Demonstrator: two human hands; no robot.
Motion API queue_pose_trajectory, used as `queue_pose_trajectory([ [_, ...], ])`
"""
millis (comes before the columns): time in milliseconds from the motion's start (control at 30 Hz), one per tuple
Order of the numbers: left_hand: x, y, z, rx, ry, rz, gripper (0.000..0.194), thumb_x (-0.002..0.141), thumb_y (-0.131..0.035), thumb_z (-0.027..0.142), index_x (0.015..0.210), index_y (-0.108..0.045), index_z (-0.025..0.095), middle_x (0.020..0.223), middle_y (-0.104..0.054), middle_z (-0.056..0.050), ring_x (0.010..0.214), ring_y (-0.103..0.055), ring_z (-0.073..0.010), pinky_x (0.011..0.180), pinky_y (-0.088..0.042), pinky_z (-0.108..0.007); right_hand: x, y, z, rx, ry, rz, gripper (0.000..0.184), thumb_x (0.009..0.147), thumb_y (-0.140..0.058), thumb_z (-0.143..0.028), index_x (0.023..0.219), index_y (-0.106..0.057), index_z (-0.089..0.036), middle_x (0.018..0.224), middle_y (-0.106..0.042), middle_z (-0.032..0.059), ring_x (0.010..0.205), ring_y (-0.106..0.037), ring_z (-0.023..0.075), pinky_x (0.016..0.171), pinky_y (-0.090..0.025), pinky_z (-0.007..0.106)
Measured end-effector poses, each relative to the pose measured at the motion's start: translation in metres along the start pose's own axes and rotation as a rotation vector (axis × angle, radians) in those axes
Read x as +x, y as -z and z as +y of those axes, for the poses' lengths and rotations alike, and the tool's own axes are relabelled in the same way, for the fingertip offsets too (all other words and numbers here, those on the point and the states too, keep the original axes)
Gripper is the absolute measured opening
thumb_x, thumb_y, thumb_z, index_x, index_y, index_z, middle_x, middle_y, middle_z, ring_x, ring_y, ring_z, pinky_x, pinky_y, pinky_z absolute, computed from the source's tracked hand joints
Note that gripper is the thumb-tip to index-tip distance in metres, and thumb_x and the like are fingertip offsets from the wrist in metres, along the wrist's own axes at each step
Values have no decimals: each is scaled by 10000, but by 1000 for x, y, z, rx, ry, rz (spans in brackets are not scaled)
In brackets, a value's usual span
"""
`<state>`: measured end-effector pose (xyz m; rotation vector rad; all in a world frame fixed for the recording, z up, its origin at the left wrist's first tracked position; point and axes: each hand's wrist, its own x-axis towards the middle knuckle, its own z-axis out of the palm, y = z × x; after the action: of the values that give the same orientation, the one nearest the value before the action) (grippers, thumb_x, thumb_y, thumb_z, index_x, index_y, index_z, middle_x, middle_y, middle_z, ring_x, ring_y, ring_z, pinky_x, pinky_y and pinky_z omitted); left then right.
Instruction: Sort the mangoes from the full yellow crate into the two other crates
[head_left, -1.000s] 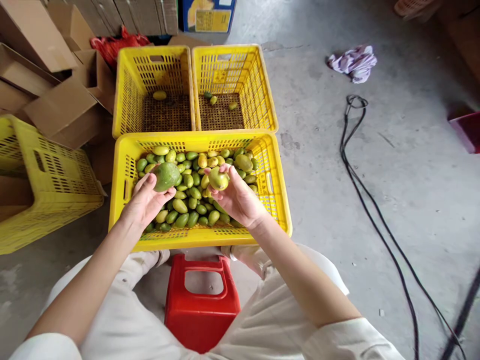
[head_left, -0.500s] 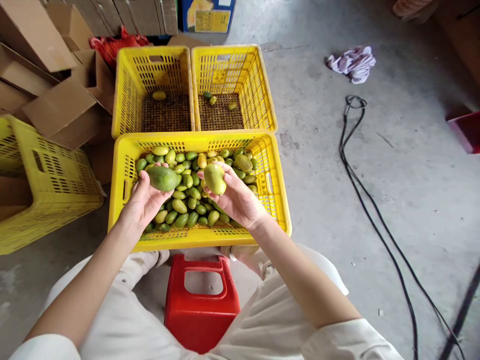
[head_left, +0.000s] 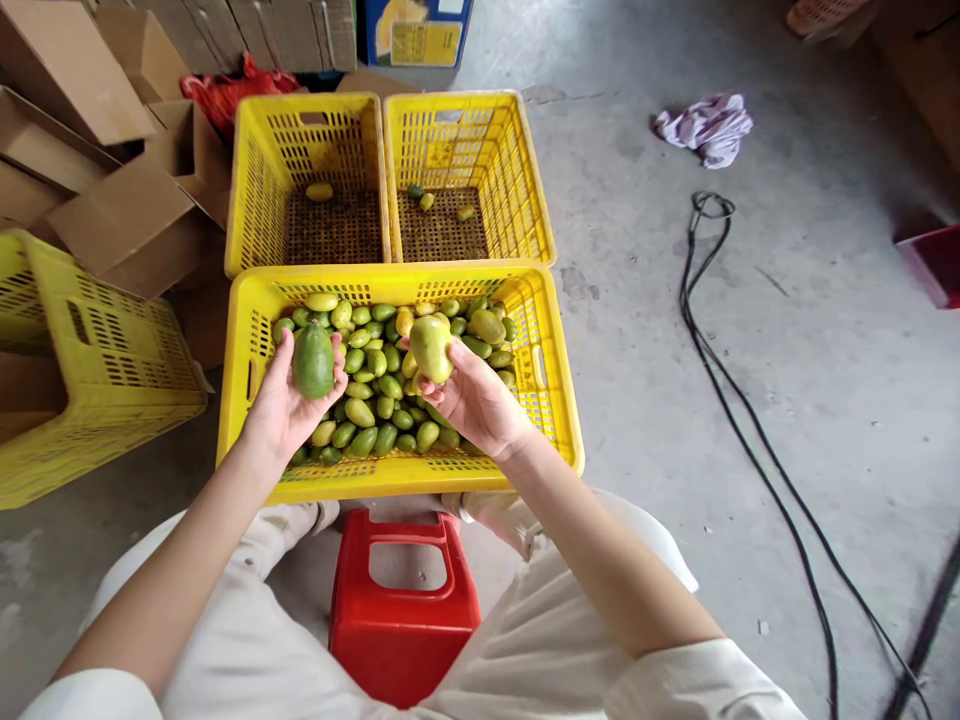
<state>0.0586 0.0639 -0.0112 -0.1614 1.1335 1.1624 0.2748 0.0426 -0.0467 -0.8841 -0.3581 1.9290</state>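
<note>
My left hand [head_left: 281, 405] cups a dark green mango [head_left: 313, 362], fingers curled round it, palm up. My right hand [head_left: 472, 400] grips a yellow-green mango [head_left: 431, 347] held upright. Both hover over the near yellow crate [head_left: 559, 400], which is filled with several green and yellow mangoes [head_left: 379, 400]. Behind it stand two more yellow crates: the left one [head_left: 255, 190] holds a single yellow mango [head_left: 319, 191], the right one [head_left: 525, 180] holds three small mangoes [head_left: 427, 198].
A red plastic stool [head_left: 401, 610] sits between my knees. Another yellow crate [head_left: 82, 370] and cardboard boxes [head_left: 112, 210] stand at the left. A black cable [head_left: 750, 440] and a crumpled cloth [head_left: 706, 122] lie on the concrete floor at right.
My left hand has turned the green mango from lying sideways to upright in the palm. My right hand has rolled the yellow-green mango upright at its fingertips. The crates have not moved.
</note>
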Motion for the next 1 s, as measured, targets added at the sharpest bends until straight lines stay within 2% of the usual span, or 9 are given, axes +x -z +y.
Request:
queue_pose_trajectory([
  [167,-3,0,4,39,92,18,272,1068,-529,274,1185,-744,156,897,-744,-91,719,-714,-177,541,-569,-209,-1,-1,-1,4,21,9,324,860,-921,-342,1136,-765,-275,992,-723,-12,731,-557,122,614,-516,224],
  [300,-4,3,4,49,82,-43,347,986,-523,232,1250,-737,160,876,-741,-91,718,-704,-200,498,-522,-211,0,0,0,10,19,26,373,843,-937,-310,1174,-767,-284,923,-676,-40,711,-542,109,602,-495,216],
  [433,-5,3,2,86,41,-97,392,935,-555,211,1275,-743,151,870,-756,-98,721,-717,-218,503,-526,-235,2,3,2,64,23,26,469,748,-1030,-318,1110,-734,-281,913,-688,-58,694,-551,93,616,-516,213],
  [533,-3,3,0,98,23,-94,277,963,-579,204,1178,-746,154,859,-753,-88,728,-723,-204,506,-504,-215,3,7,4,73,27,11,489,718,-1064,-339,1045,-707,-267,884,-676,-60,703,-559,94,640,-539,212],
  [667,3,7,-3,106,-61,-100,50,964,-737,218,999,-725,185,920,-783,-87,793,-737,-187,558,-501,-200,4,8,5,69,41,42,415,768,-1013,-291,1066,-725,-277,926,-679,-46,715,-545,110,636,-524,231],
  [767,9,12,-4,90,-112,-122,93,956,-817,228,1000,-739,202,945,-799,-84,845,-735,-187,603,-509,-208,5,6,4,91,60,54,466,777,-1003,-299,1169,-751,-313,960,-685,-53,734,-548,112,611,-492,216],
  [867,13,16,-4,84,-118,-163,106,999,-818,288,1062,-769,218,984,-808,-92,866,-719,-186,602,-495,-214,5,5,3,122,75,27,541,772,-1025,-382,1242,-761,-340,1001,-700,-59,780,-579,103,594,-475,185],
  [1000,16,20,-3,100,-129,-201,167,1060,-769,412,1095,-787,249,1070,-809,-100,884,-712,-179,631,-522,-218,5,5,2,130,61,6,490,837,-975,-476,1260,-765,-347,1000,-711,-56,795,-613,104,641,-535,193],
])
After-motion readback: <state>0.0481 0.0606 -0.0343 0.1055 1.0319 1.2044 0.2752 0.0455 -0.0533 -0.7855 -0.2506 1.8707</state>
